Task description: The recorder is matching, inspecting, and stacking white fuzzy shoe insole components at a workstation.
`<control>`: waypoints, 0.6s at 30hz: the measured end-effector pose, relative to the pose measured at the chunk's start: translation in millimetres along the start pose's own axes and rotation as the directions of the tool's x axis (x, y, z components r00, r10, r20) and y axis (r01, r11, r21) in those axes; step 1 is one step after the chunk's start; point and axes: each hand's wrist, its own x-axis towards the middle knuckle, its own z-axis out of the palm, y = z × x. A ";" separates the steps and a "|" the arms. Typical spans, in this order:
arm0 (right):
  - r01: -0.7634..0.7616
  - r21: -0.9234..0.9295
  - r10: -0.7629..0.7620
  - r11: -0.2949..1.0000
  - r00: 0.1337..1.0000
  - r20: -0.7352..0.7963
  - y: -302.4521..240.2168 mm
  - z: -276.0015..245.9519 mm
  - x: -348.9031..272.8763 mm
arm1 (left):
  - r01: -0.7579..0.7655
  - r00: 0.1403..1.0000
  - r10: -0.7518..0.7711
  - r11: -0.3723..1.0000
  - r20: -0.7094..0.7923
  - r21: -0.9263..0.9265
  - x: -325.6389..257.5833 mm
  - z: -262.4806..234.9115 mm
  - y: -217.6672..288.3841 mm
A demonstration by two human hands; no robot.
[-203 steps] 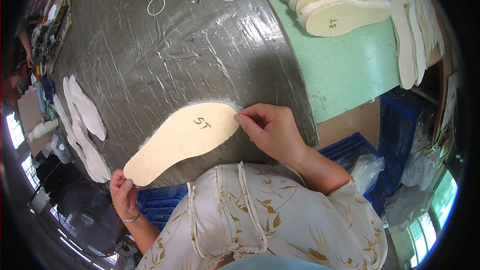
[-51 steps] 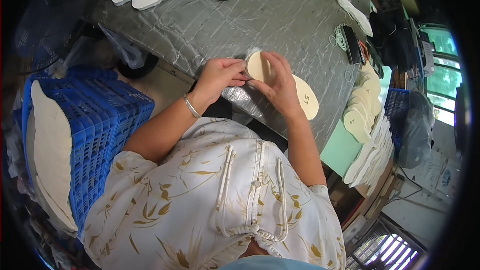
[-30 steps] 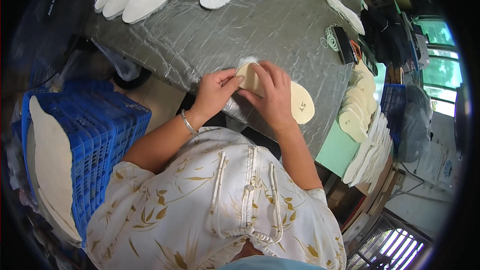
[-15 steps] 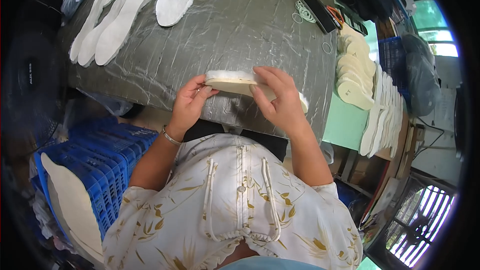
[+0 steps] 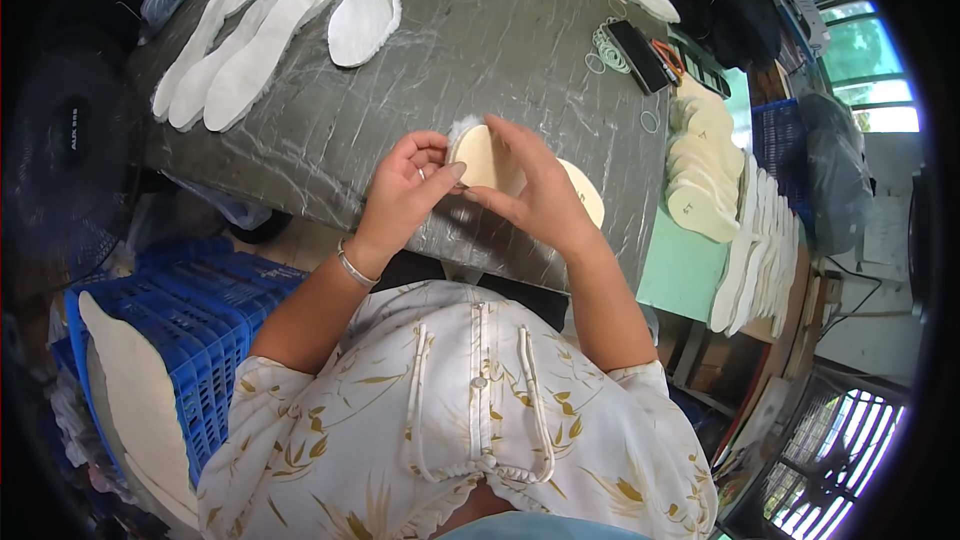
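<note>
A blue plastic crate (image 5: 215,315) with a pale sole-shaped sheet (image 5: 135,410) leaning on it is seen nearest, lower left. A beige flat shoe insole (image 5: 500,165) is held up at the near edge of the grey wrinkled table (image 5: 470,30), pinched by the left hand (image 5: 405,190) at its heel end and gripped by the right hand (image 5: 540,195) curled over its middle. White fleecy insoles (image 5: 270,30) are laid farther back, left; stacked beige insoles (image 5: 705,175) are seen at right.

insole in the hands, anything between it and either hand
Nothing visible. Both the left hand and the right hand touch the beige insole directly, at the near edge of the grey table.
</note>
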 end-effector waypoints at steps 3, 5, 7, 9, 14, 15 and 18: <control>-0.116 0.140 0.114 0.983 0.993 0.026 -15.5 -26.1 10.2 | -0.083 0.996 0.082 0.996 -0.033 -0.034 6.9 7.1 10.4; -0.060 0.296 0.052 0.953 0.998 0.034 -9.5 -39.4 13.9 | -0.211 0.977 0.207 0.975 0.058 0.073 11.5 4.6 18.4; -0.097 0.656 0.067 0.748 0.995 0.071 -21.1 -52.0 18.9 | -0.123 0.982 0.102 0.984 0.160 0.131 19.1 8.1 30.6; -0.069 0.816 -0.030 0.574 0.994 0.106 -26.7 -60.2 23.3 | -0.077 0.946 0.078 0.997 0.314 -0.015 26.6 9.2 28.8; -0.098 0.905 0.054 0.413 0.995 0.083 -21.3 -57.9 24.2 | 0.141 0.918 -0.123 0.990 0.377 -0.022 17.8 31.4 49.0; 0.014 0.807 0.108 0.591 0.989 -0.096 -22.8 -56.6 22.8 | 0.130 0.928 -0.109 0.991 0.357 -0.036 18.4 29.0 46.9; 0.158 0.570 0.048 0.806 0.943 -0.329 -26.7 -68.7 20.8 | -0.063 0.979 0.020 0.977 0.205 0.202 11.2 37.6 47.7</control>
